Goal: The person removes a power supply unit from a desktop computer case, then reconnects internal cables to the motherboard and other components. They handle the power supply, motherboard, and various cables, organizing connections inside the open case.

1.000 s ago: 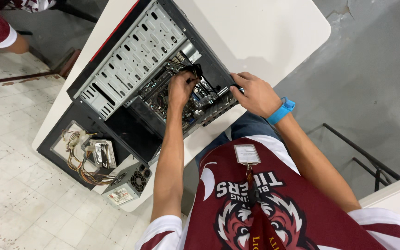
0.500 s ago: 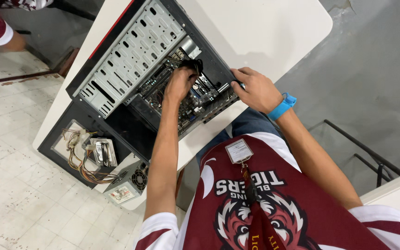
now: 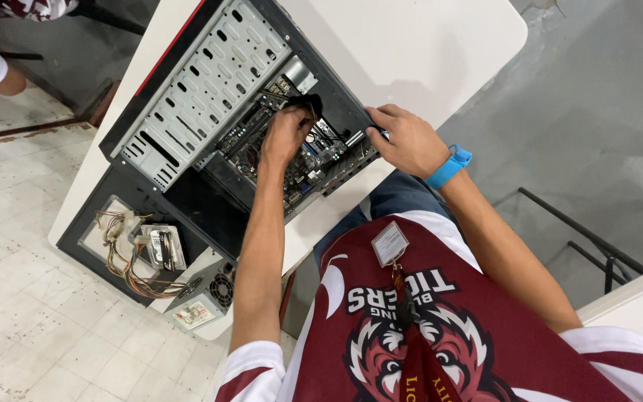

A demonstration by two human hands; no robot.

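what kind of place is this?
Probably a computer repair class or school workshop: an opened desktop case lies on a white table, a removed power supply with loose wires beside it, and tiled floor below.

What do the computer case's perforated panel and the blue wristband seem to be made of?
The perforated panel looks like bare sheet metal: dull grey, thin, punched with rows of slots. The wristband on the right hand's wrist looks like smooth, matte rubber or silicone, though plastic is possible.
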